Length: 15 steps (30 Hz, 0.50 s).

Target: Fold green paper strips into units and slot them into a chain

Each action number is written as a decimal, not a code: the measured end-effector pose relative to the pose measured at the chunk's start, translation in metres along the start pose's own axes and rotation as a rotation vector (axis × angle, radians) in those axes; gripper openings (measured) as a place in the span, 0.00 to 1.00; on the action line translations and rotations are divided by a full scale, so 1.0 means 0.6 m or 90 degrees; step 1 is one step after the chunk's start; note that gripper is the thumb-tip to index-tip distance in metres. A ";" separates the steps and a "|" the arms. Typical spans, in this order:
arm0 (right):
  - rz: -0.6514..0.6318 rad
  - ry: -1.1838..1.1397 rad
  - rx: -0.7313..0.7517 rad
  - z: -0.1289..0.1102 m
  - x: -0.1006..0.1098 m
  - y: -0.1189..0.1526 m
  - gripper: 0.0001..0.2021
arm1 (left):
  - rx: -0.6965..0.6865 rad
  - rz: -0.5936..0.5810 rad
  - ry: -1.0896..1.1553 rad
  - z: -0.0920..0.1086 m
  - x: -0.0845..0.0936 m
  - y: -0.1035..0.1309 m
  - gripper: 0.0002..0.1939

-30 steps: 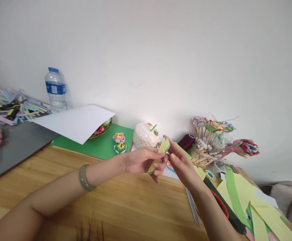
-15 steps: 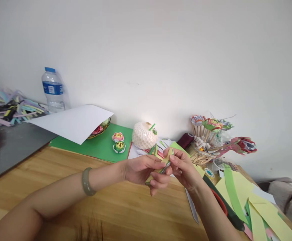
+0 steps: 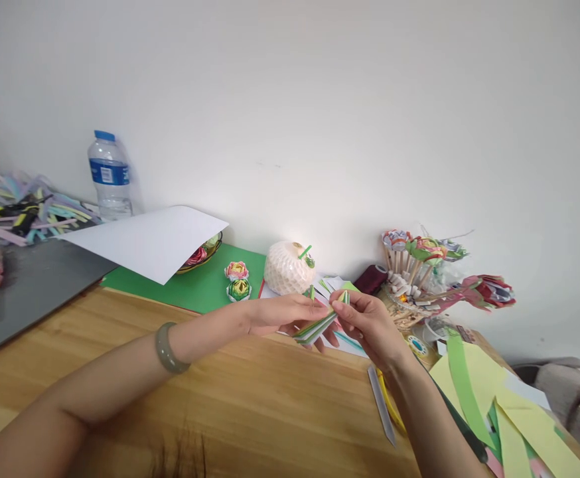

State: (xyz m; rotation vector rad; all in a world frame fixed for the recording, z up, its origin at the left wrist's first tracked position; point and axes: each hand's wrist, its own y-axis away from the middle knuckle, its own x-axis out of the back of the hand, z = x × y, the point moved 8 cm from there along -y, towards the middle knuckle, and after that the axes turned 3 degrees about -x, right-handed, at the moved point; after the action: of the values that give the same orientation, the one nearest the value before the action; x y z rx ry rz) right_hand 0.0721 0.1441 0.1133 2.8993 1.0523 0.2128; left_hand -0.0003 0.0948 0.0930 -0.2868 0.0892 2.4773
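Note:
A thin stack of folded green, yellow and white paper (image 3: 318,328) is held over the wooden table, its layered edges facing me. My left hand (image 3: 290,315) has the stack between the thumb on top and the fingers beneath, which are partly hidden. At the upper right end, the thumb and index finger of my right hand (image 3: 364,325) pinch the paper. Just behind the hands stands a round fruit (image 3: 289,269) in white foam net. Two small paper flowers (image 3: 237,280), one pink and one green, sit on a green sheet (image 3: 217,265).
A white sheet (image 3: 153,239) covers part of a basket. A water bottle (image 3: 109,176) stands back left near paper strips (image 3: 31,206). Paper flowers on sticks (image 3: 422,255) stand right. Yellow and green paper (image 3: 499,398) and a grey blade-like strip (image 3: 381,405) lie on the table.
The paper stack has tilted, so more of its layered edges show. My left hand has turned flatter, its fingers now more beneath the stack. The view has shifted slightly.

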 end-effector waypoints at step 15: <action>0.045 0.051 0.040 0.003 0.003 -0.005 0.17 | -0.044 0.063 -0.003 -0.023 0.003 -0.012 0.14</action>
State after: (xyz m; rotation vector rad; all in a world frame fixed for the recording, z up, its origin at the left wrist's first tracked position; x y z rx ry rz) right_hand 0.0715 0.1474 0.1114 3.0112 0.9859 0.3066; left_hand 0.0050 0.0999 0.0790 -0.3128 0.0165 2.5827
